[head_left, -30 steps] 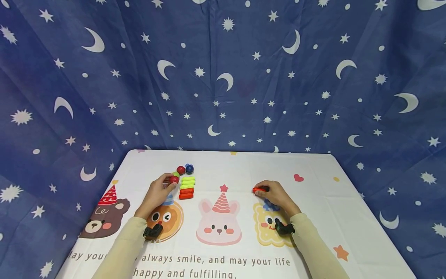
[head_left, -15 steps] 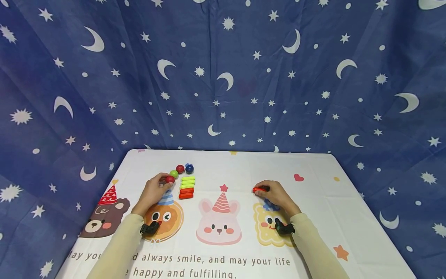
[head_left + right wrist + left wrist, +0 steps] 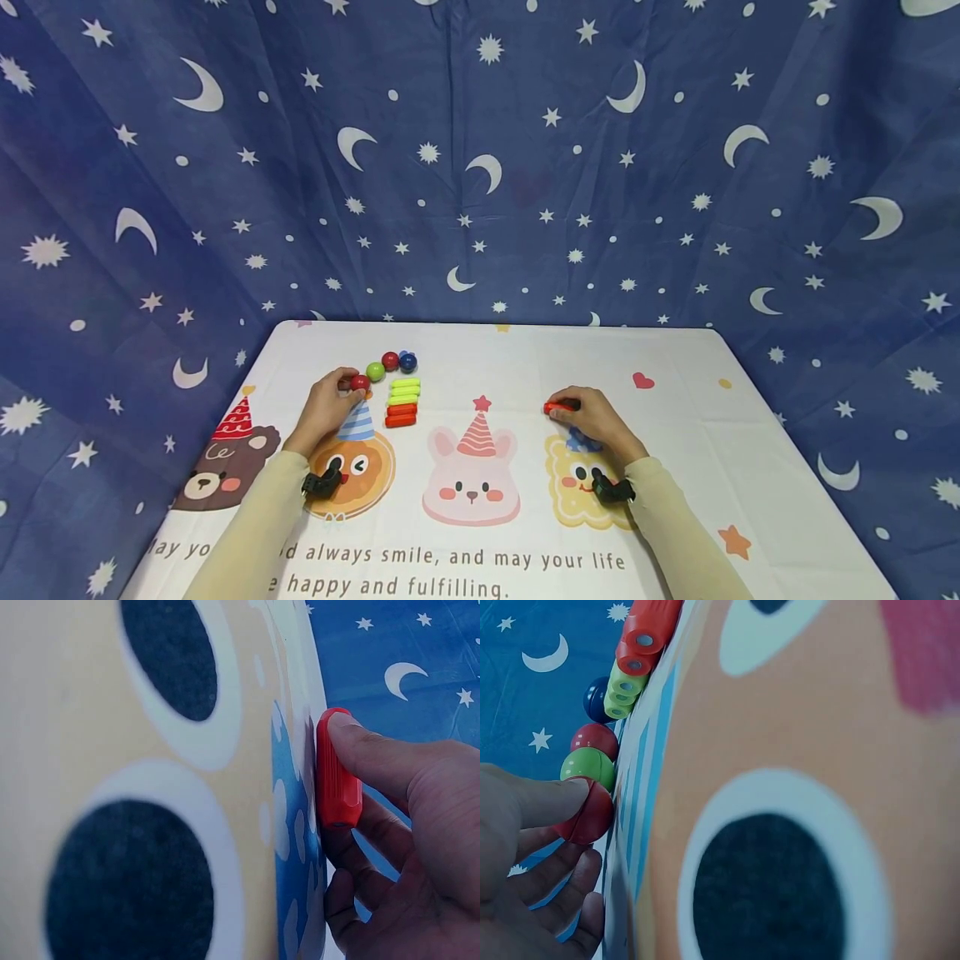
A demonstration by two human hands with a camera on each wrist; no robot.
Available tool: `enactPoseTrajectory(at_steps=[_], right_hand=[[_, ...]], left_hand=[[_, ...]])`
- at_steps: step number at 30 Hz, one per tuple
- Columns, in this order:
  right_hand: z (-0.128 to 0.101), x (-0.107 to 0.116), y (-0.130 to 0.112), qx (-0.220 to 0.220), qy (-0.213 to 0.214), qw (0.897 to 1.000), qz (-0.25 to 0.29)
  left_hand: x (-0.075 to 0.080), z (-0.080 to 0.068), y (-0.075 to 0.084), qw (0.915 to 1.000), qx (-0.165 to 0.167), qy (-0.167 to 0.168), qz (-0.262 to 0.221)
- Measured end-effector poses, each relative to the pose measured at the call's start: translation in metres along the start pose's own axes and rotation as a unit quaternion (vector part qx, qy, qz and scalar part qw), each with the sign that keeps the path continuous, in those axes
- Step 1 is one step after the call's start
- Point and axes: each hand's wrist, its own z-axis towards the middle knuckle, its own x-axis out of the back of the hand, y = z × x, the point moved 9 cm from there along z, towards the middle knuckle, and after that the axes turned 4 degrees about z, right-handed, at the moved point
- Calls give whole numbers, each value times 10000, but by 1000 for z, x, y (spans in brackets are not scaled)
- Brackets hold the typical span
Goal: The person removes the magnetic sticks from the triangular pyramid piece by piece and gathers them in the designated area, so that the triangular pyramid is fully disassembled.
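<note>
Red stick (image 3: 558, 407) was mostly hidden under the right hand (image 3: 592, 421), grip pinched on it, lying on the counter (image 3: 675, 467) right of centre. Left hand (image 3: 326, 408) pinched a red ball (image 3: 360, 382) touching the green ball (image 3: 375, 371). Second red ball (image 3: 390, 361) partly covered the blue ball (image 3: 407, 362). Stacked sticks (image 3: 402, 404) lay just beside.

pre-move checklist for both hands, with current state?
1. Left hand grips the red ball: ok.
2. Red ball apart from the green ball: cannot tell; they look close in the left wrist view.
3. Right hand holds the red stick: ok.
4. Red stick lies on the tablecloth: ok.
5. Stick row untouched by either hand: ok.
</note>
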Motion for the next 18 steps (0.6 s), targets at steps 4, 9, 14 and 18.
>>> enactPoseTrajectory(at_steps=[4,9,14,18], right_hand=[[-1,1,-1,9,9,10000,15],[-2,1,0,-173,-42,9998,130],[-3,2,-1,-214,-21,9996,192],[-3,2,1,-265,-4,9994,238]], left_hand=[[-2,2,-4,9998,194,-67,-37],[-3,4,-8,9993,331,-129,-60],[-1,4,-9,9996,263,-113,-73],[-1,3,-9,9996,244,-125,-61]])
